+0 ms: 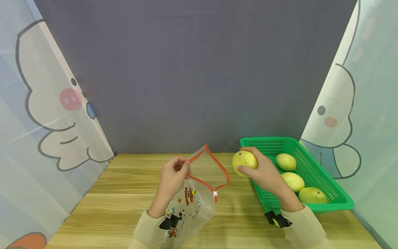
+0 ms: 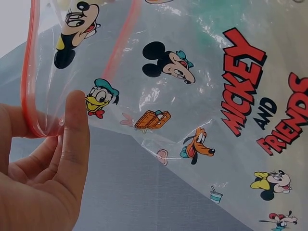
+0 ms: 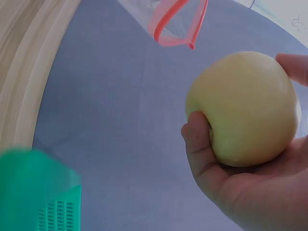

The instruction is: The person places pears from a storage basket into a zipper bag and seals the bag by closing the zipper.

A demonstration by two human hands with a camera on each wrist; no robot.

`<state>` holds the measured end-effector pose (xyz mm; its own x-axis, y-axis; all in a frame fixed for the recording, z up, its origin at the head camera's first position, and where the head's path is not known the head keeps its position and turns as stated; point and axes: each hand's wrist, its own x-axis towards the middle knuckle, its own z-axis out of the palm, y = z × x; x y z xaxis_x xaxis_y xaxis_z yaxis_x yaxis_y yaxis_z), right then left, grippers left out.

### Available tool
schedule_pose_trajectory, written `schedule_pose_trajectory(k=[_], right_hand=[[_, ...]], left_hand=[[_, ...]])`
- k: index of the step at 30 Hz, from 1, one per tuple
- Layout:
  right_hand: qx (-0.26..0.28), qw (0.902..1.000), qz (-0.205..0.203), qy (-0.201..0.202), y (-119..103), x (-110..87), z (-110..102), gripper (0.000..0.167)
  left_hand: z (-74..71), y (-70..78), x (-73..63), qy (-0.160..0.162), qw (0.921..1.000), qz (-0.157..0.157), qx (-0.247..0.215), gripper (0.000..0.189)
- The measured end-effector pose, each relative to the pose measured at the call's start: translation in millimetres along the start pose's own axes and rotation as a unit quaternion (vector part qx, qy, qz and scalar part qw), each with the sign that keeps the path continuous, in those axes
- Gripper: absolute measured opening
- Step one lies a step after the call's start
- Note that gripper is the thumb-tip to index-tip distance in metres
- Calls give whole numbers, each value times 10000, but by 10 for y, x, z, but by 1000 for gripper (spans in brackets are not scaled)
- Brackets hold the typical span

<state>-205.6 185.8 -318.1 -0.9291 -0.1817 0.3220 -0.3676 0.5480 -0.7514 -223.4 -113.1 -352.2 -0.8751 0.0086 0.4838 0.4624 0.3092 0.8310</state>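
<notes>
My left hand [image 1: 174, 176] pinches the rim of a clear zip bag [image 1: 199, 204] between thumb and fingers. Cartoon figures and red lettering cover the bag, and its red-edged mouth gapes toward the right. A white slider [image 1: 215, 194] sits at the near corner of that mouth. Close up in the left wrist view, the fingers [image 2: 76, 139] hold the red zip edge. My right hand [image 1: 268, 174] grips a yellow-green mango [image 1: 244, 162] in the air, right of the bag's mouth and apart from it. The right wrist view shows the thumb and a fingertip around this mango [image 3: 245, 108].
A green perforated basket [image 1: 337, 206] stands on the right of the wooden table [image 1: 109, 204], with several mangoes [image 1: 292, 181] inside. My right forearm passes over its near-left side. A grey backdrop [image 1: 199, 76] rises behind, and printed curtains [image 1: 368, 103] flank the table.
</notes>
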Motion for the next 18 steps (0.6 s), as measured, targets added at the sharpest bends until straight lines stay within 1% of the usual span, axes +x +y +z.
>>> schedule_pose_trajectory(k=[6,11,18], right_hand=[[319,9995,-66,43,-52,-5,105,60],[498,9986,-144,86,-74,11,188,59],[642,9977,-197,26,-107,47,308,58]], left_hand=[[-3,3,0,7,9999,-4,167,6],[-9,-2,-2,15,9996,15,268,8],[-6,5,3,35,9997,61,253,6]])
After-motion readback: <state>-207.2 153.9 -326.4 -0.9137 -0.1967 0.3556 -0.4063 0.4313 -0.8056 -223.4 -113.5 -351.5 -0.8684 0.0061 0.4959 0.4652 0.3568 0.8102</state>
